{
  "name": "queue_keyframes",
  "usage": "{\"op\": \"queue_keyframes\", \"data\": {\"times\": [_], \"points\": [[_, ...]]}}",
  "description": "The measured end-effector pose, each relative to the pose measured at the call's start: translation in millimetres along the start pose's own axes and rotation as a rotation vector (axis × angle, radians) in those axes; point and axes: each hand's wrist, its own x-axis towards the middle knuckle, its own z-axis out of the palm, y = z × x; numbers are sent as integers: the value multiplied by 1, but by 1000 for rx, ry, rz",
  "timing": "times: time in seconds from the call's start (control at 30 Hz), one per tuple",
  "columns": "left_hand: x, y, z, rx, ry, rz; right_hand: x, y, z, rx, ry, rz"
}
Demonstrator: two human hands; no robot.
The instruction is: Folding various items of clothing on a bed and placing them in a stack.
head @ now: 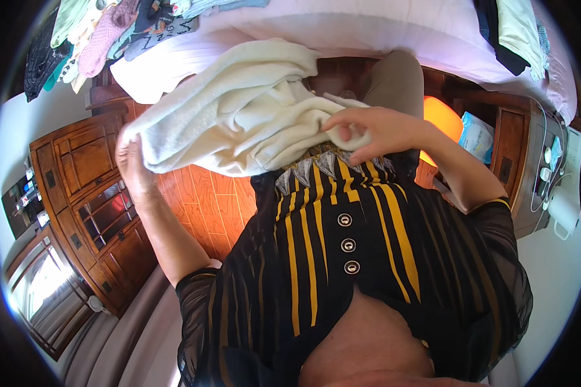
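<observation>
A cream-coloured, soft knit-like cloth (232, 111), perhaps a garment, lies bunched and spread across my lap in front of the bed. At its left end, my left hand (134, 162) grips the edge and holds that side out over the floor. Closer to my waist, my right hand (375, 130) curls its fingers around a fold at the right end, the thumb a little apart. Deep folds run through the middle of the cloth, so its full shape is hidden. One bent knee in beige trousers (399, 77) shows beyond my right hand.
The bed (348, 29) has a pale pink sheet. Clothes (121, 34) are heaped at its left, with more garments (515, 36) at its right. A wooden cabinet (92, 188) stands left; a bedside cabinet (527, 159) with cables, an orange object (438, 126) and a plastic packet (475, 136) are right.
</observation>
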Motion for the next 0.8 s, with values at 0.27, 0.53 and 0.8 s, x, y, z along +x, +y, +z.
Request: {"op": "queue_keyframes", "data": {"times": [0.27,0.53,0.8], "points": [[-13,-56,2,387,-499,-644,-41,50,-16,-357,173,156],[90,-104,101,554,-294,8,-43,13,-20,-96,285,165],[145,-134,202,1016,-544,118,-73,14,-4,-80,335,321]]}}
